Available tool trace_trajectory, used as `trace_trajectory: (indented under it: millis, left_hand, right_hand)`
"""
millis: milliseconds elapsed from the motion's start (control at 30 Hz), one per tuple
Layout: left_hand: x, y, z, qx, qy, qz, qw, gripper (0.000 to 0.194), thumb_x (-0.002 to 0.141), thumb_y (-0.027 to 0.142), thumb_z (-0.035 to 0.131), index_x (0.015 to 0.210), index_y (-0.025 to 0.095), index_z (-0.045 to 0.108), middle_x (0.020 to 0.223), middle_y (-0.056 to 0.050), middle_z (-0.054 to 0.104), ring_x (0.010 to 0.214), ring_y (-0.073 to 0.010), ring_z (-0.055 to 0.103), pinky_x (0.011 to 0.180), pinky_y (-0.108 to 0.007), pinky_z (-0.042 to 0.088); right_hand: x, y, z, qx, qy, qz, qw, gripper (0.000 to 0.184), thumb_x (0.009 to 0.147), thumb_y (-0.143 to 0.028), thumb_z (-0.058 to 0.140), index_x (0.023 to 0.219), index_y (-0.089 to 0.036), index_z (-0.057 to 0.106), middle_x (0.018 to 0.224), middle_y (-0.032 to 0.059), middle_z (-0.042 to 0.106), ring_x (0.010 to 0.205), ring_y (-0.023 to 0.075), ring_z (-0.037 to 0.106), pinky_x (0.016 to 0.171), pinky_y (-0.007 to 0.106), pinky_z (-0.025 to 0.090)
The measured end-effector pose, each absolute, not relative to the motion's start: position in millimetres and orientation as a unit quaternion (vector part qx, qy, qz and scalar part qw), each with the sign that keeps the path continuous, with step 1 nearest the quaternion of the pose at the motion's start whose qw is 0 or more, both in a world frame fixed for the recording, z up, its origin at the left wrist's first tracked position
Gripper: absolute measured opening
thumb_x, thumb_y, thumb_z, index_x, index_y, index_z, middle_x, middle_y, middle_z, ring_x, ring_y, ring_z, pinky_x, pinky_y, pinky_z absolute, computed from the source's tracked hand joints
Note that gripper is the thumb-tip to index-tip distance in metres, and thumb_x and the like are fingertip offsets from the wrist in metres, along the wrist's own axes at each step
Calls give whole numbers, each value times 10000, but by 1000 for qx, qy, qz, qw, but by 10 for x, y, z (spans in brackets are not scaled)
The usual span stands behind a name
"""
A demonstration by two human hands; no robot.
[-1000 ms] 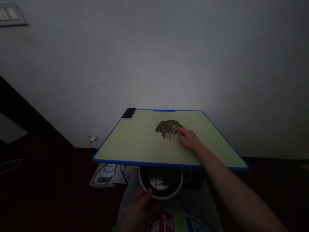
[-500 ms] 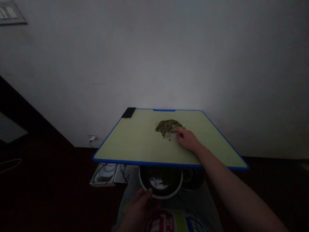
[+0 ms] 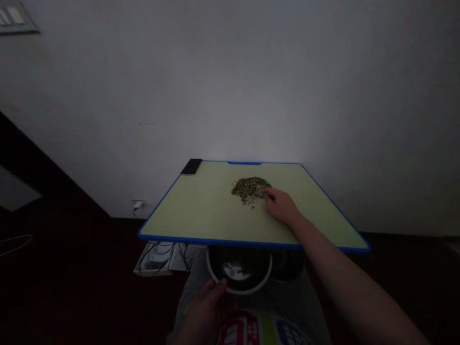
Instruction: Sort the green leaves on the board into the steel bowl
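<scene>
A loose heap of small green-brown dried bits (image 3: 248, 190) lies near the far middle of a pale green board with a blue edge (image 3: 201, 211). My right hand (image 3: 282, 206) rests on the board, its curled fingertips at the heap's right edge. Whether those fingers hold anything is hard to tell in this dim light. Below the board's near edge, my left hand (image 3: 205, 311) grips the rim of a dark bowl with a white rim (image 3: 244, 291). The board hides the bowl's far part.
A black phone (image 3: 191, 166) lies at the board's far left corner. Below the board sit a pale box or papers with dark cables (image 3: 155, 258) and a dark round object (image 3: 287, 266). A plug (image 3: 137, 205) sits low on the wall behind.
My right hand has shifted slightly at the heap's edge. My left hand and the bowl stay in place, and the whole view has moved a few pixels.
</scene>
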State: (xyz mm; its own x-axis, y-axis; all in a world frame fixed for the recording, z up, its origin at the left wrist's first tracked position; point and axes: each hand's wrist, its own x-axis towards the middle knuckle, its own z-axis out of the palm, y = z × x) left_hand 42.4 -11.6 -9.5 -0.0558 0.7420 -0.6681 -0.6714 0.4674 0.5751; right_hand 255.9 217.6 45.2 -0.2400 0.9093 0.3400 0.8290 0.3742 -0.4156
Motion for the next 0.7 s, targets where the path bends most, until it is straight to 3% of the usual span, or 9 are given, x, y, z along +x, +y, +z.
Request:
trace_trajectory:
  millis: [200,400,700]
  left_hand:
    - [431,-113,-48,33,515,513,686,77,751,154,702,741,183,632,668,-33,762,599,-179,687,584,-295,536]
    - [420,-115,-80,42,501,514,695,148,684,197,770,729,189,630,669,-23,759,596,-178,682,593,-293,530]
    - [415,-115,-123,48,494,508,704,109,709,208,757,742,184,655,686,-55,770,609,-201,695,608,-310,532]
  right_hand:
    - [2553,2170,459,-547,-782,84,286,324,874,-195,481,1135,-163,670,1070,86,714,958,211,646,892,321,459]
    - [2560,2164,447,-537,-788,108,280,309,867,-171,485,1108,-177,679,1074,76,709,977,193,635,896,305,451]
    - [2542,2159,440,-528,-803,99,259,318,878,-167,487,1145,-171,658,1107,84,699,996,199,632,915,318,451]
